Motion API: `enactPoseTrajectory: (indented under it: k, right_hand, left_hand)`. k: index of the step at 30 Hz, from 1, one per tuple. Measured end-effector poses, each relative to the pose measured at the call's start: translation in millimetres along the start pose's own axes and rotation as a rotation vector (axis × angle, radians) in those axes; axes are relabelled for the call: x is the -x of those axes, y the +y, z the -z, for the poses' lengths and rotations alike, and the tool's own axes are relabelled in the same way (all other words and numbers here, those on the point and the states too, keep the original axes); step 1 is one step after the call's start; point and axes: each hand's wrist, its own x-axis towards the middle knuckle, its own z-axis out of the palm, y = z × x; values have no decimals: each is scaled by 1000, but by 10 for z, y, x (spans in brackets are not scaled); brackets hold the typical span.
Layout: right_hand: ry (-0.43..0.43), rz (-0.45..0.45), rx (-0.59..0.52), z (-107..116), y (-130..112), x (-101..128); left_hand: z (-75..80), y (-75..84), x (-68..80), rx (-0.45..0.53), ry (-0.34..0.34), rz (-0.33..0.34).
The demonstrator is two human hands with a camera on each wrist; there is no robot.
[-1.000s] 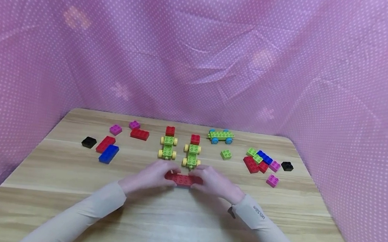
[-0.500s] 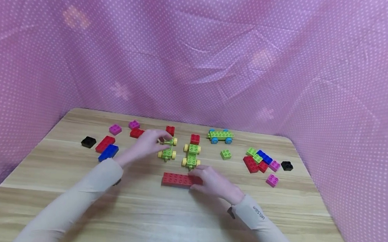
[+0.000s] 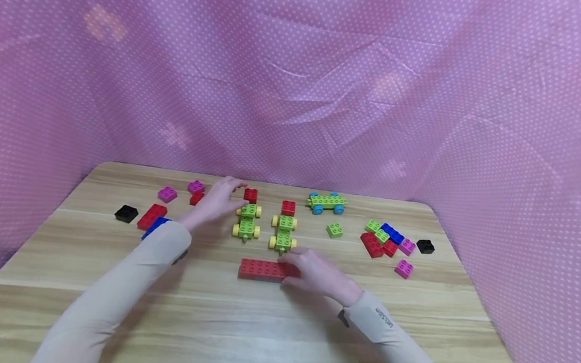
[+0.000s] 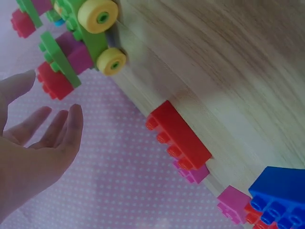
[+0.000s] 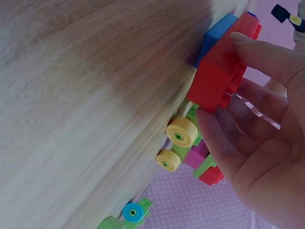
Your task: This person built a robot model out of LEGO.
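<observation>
A long red brick [image 3: 261, 269] lies flat on the wooden table [image 3: 256, 340] near its middle. My right hand [image 3: 297, 266] grips its right end, thumb on one side and fingers on the other [image 5: 217, 143]. My left hand [image 3: 231, 191] hovers farther back with its fingers straight and nothing in it [image 4: 52, 117]. Its fingertips are just left of a small red brick [image 3: 250, 195] behind a green car with yellow wheels [image 3: 246, 222]. A second green car with yellow wheels [image 3: 283, 231] stands beside it with another small red brick [image 3: 288, 207] behind.
At the left lie pink bricks [image 3: 167, 194], a black brick [image 3: 126, 213], a red brick [image 3: 151, 215] and a blue brick [image 4: 279, 200] half under my sleeve. A green car with blue wheels [image 3: 327, 202] stands at the back. Several mixed bricks [image 3: 386, 239] lie right. Pink dotted cloth [image 3: 298, 90] encloses the table.
My left hand let go of the long red brick's left end and moved back and left to the far small red brick. The right hand stayed on the brick.
</observation>
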Motion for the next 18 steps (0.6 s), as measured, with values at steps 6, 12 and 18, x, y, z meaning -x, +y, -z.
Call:
enactPoseTrajectory:
  k: [6, 12, 18]
  right_hand:
    - [-10, -9, -9, -3, -5, -9]
    - [-7, -5, -7, -11, -6, -13]
    - [-1, -1, -17, -31, 21, -6]
  left_hand:
    - [-3, -67, -61, -68, -37, 1]
    - [-41, -115, -90, -24, -50, -47]
    - [-57, -102, -93, -10, -28, -70]
